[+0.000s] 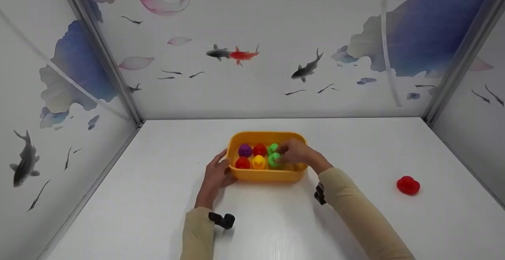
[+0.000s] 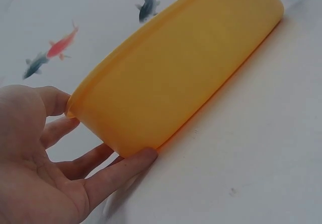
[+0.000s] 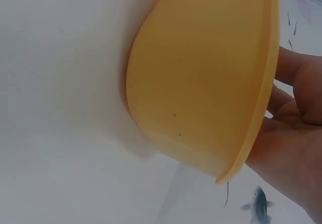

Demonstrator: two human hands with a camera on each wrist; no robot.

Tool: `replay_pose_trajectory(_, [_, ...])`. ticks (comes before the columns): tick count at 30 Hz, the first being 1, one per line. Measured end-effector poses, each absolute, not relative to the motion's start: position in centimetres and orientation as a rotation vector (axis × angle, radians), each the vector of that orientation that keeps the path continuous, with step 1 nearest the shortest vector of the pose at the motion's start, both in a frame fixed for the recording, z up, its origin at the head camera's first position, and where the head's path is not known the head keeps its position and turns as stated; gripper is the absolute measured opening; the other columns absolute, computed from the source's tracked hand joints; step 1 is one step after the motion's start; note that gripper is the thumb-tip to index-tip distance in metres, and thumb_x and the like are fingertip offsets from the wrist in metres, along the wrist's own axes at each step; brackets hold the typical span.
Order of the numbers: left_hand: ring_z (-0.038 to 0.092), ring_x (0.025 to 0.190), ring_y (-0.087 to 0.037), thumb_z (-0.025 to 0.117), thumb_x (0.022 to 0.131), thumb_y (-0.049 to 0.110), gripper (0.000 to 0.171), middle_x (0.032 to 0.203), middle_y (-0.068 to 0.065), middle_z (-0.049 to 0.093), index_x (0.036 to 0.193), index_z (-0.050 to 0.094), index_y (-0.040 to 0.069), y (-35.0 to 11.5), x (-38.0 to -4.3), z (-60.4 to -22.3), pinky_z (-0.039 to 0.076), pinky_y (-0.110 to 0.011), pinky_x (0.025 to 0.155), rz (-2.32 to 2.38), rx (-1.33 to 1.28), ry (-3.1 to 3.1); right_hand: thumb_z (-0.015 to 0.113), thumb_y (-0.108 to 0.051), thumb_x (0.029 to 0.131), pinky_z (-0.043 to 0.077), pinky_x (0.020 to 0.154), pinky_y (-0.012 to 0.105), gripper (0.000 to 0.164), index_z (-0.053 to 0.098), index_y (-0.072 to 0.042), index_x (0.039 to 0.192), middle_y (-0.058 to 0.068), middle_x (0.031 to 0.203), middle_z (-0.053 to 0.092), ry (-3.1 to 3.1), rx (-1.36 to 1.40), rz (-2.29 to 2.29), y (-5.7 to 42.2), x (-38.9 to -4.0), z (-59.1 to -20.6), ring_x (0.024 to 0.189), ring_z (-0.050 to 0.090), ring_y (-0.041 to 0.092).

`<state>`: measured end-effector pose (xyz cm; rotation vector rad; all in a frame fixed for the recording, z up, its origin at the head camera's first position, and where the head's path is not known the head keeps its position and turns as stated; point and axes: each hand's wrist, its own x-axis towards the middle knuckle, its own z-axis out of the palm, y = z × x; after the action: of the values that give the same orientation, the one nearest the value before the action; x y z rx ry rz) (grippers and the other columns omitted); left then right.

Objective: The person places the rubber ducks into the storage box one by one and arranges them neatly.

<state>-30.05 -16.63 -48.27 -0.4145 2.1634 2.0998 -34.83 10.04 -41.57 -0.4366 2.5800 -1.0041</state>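
A yellow plastic tub [image 1: 268,176] stands upright on the white table. My left hand [image 1: 216,174] holds its left end; in the left wrist view several fingers spread round the rim and lower wall. My right hand [image 1: 294,151] reaches over the right end, fingertips at two green rubber ducks [image 1: 274,159]. The right fingertips are partly hidden, and the tub wall blocks them in the right wrist view. Beside the green ducks sit a yellow rubber duck [image 1: 259,162], a purple one [image 1: 245,150] and two red ones [image 1: 242,163].
A red rubber object [image 1: 408,185] lies apart on the right side of the table [image 1: 126,197]. White panels painted with fish and petals [image 1: 256,90] enclose the table at the back and sides, with metal posts at the corners.
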Motion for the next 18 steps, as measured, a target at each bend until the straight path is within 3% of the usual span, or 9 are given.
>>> replay_pose_trajectory(11, [0.067,0.112,-0.024,0.049,0.105,0.031,0.050,0.148,-0.014,0.054,0.154,0.040,0.027,-16.7,-30.2,-48.2,0.061,-0.037,0.090,2.104,-0.421,2.148,0.075,-0.011,0.088,0.058,0.097,0.039,0.031,0.074,-0.008,0.119,0.009,0.115,0.073,2.563,-0.259,-1.044,8.8,-34.5,-42.1,0.095,0.061,0.023])
replay_pose_trajectory(18, [0.066,0.115,-0.025,0.048,0.105,0.031,0.050,0.149,-0.014,0.054,0.155,0.039,0.027,-16.6,-30.2,-48.3,0.061,-0.037,0.089,2.111,-0.392,2.147,0.075,-0.010,0.088,0.058,0.097,0.038,0.031,0.074,-0.008,0.119,0.009,0.117,0.072,2.569,-0.247,-1.074,8.8,-34.4,-42.2,0.098,0.061,0.023])
